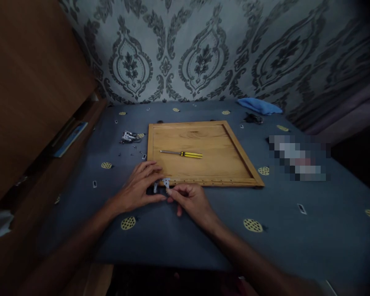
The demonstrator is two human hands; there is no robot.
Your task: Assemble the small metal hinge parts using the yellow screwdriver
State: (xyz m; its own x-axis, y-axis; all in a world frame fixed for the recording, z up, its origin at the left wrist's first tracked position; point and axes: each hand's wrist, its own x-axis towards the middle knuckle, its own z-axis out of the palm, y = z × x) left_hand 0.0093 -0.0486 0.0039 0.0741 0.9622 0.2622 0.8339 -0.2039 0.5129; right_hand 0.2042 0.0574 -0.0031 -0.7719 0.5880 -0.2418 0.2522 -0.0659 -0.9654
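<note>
A framed wooden panel (197, 139) lies on the cloth-covered surface, a row of small holes along its near rail. At that rail, left of the middle, sits a metal hinge (166, 182). My right hand (193, 201) pinches the hinge's near end between thumb and fingers. My left hand (140, 185) has its fingers stretched over the panel's near left corner, its thumb apart and pointing toward the hinge. Another grey metal part (156, 188) shows under my left fingers; whether it belongs to the hinge I cannot tell. A yellow-and-black screwdriver (183, 154) rests on the panel.
Left of the panel lies a pile of metal hinges (130, 137) with several loose screws (135, 147) near it. A blue cloth (259, 106) and a small dark object (253, 119) lie at the back right. A blurred-out item (297, 158) is on the right. Wooden furniture (33, 82) borders the left side.
</note>
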